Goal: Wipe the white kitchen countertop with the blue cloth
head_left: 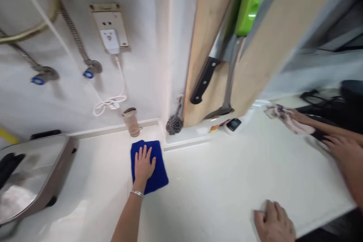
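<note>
Pan: the lidded pan [53,166] sits at the far left, apart from the cloth.
Cup: the brownish cup [132,123] stands by the wall, just beyond the cloth.
Blue cloth: the blue cloth [159,177] lies flat on the counter [210,193], covering 1 patch.
Left hand: the left hand [144,166] is open, palm down on it, fingers parted, gripping nothing.
Counter finish: 1 tiny speck shows right of the cloth; whether any part is wiped, nobody can tell.
Right hand: the right hand [274,224] rests empty, loosely curled, near the edge.
Co-worker: 1 hand [301,116] holds a pale rag [292,123].
</note>
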`<state>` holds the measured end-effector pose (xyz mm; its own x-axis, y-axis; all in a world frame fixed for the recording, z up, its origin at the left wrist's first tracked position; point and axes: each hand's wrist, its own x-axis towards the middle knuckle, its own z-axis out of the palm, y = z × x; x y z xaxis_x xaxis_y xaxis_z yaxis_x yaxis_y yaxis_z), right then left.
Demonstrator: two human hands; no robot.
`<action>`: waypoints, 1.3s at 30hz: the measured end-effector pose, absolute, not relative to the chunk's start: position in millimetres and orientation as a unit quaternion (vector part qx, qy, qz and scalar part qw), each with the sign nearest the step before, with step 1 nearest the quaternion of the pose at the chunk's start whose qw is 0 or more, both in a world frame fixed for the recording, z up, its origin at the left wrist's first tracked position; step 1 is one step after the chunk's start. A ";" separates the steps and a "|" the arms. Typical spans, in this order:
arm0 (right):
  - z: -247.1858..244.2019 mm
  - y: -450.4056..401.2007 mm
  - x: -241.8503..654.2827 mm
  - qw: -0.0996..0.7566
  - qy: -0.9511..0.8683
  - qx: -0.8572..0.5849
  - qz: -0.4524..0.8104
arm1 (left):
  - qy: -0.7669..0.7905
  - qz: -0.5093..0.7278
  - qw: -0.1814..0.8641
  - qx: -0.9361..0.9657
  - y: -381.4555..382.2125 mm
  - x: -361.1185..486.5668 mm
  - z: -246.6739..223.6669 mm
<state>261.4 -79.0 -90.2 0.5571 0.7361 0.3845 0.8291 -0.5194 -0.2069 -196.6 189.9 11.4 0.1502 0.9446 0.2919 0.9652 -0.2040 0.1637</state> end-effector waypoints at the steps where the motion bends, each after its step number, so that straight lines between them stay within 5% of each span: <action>1: -87.5 -77.4 258.7 0.183 -0.448 -0.865 -0.130 | -0.619 -0.158 0.030 -0.769 199.8 -197.6 11.1; 21: -101.5 -62.8 263.9 0.193 -0.419 -0.871 -0.167 | -0.579 -0.148 0.036 -0.801 337.3 -173.6 -1.0; 30: -99.4 -56.3 259.9 0.202 -0.412 -0.866 -0.201 | -0.594 -0.174 0.116 -0.777 249.7 -154.1 0.4; 39: -87.3 -60.3 254.5 0.213 -0.419 -0.860 -0.199 | -0.564 -0.175 0.072 -0.804 124.3 -168.8 -8.1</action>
